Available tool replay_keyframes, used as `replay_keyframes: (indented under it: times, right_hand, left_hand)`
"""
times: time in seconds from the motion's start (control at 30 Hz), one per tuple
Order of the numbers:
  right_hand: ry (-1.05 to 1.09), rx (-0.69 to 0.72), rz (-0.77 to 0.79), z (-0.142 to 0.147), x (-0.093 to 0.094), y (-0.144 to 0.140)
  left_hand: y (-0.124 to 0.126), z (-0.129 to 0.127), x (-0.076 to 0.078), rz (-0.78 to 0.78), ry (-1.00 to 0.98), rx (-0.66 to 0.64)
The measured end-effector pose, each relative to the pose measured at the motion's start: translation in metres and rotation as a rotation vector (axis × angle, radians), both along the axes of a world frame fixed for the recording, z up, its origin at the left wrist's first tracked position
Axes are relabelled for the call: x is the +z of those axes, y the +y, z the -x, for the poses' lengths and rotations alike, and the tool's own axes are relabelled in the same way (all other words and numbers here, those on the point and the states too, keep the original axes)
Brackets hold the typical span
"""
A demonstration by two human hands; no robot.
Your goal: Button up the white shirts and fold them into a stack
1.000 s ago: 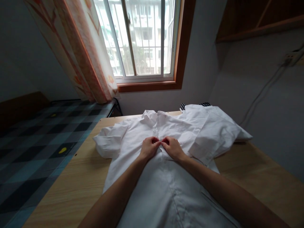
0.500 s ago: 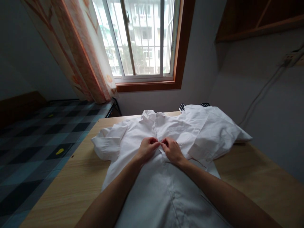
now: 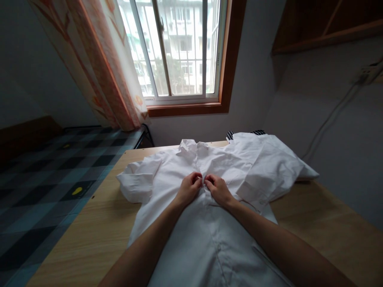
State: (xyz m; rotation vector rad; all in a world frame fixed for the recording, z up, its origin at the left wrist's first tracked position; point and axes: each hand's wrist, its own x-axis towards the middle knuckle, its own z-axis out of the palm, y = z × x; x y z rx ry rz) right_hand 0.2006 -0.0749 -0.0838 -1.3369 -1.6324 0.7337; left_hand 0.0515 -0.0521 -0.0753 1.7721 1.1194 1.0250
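A white shirt (image 3: 170,175) lies spread front side up, its collar toward the window and its hem toward me. At the upper part of its front opening, my left hand (image 3: 191,187) pinches the fabric edge between thumb and fingers. Just to the right, my right hand (image 3: 217,189) is closed on the other side of the same front edge. The fingertips of both hands are close together, with a small gap between them. Whether a button sits between the fingers is too small to tell. The right sleeve in view lies bunched over other cloth.
Under the shirt is a light wooden table (image 3: 98,227). More folded clothing, with a black-and-white striped piece (image 3: 257,132), lies at its back right. A bed with a checked cover (image 3: 36,191) stands on the left. Beyond are a curtain (image 3: 104,71) and a barred window (image 3: 182,52).
My fingertips have moved slightly apart; they were touching at the shirt's front edge before. The shirt lies as it did, and the view has shifted only a little.
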Motion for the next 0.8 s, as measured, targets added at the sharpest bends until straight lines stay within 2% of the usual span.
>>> replay_keyframes:
  times: [0.43, 0.6, 0.73, 0.8]
  right_hand:
    - [-0.123, -0.068, 0.033, 0.002, -0.001, -0.001]
    - [-0.073, -0.131, 0.009, -0.003, -0.005, 0.005]
    - [0.002, -0.250, 0.018, -0.014, -0.006, 0.018]
    - [0.006, -0.256, 0.050, -0.017, -0.002, 0.020]
  left_hand:
    - [-0.009, -0.003, 0.002, -0.216, 0.276, 0.074]
    - [-0.004, 0.001, 0.004, -0.154, 0.267, 0.087]
    - [0.012, 0.016, 0.007, -0.116, 0.248, 0.234]
    - [0.018, 0.022, 0.010, -0.123, 0.291, 0.278]
